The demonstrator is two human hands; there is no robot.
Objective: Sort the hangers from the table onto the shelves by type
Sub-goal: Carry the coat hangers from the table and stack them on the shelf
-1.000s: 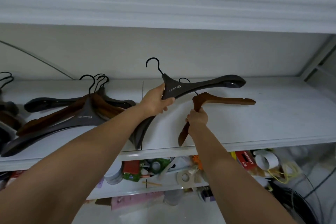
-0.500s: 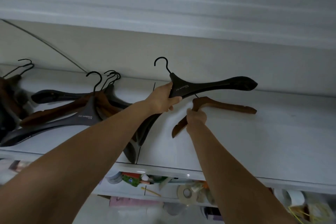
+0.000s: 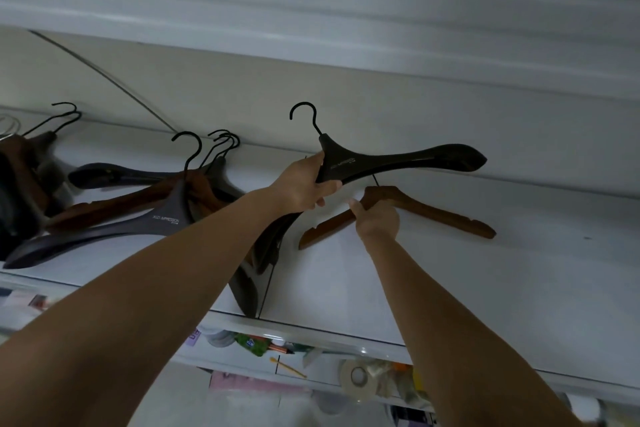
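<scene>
The left hand (image 3: 304,187) grips the black hanger (image 3: 398,163) at its neck, fingers curled under the body and thumb on top. This hanger is smooth, semi-gloss and apparently plastic, with a thin black wire hook pointing up. Its right arm swells to a broad, rounded shoulder end and is held above the shelf (image 3: 485,270). The other arm passes behind the left forearm and ends near the shelf's front edge.

The right hand (image 3: 377,218) is closed round the centre of the brown hanger (image 3: 446,215), directly below the black one. This hanger is matt wood, flat and narrow, with a notch cut near each arm end. A short length of its dark wire hook shows behind the black hanger. It is low over the white shelf surface; whether it rests on it cannot be told.

At the shelf's left lies a pile of hangers (image 3: 138,204) – black, brown wood and one grey hanger (image 3: 114,229) overlapping, their hooks toward the back wall.

Markings: the grey hanger carries small white print, of which "IMPRESSION" is legible – the first word is unclear. The black hanger bears similar white lettering beside the left hand's fingertips, too small to read fully.

The lower shelf (image 3: 311,347) holds a roll of tape (image 3: 356,376) among mixed clutter.
</scene>
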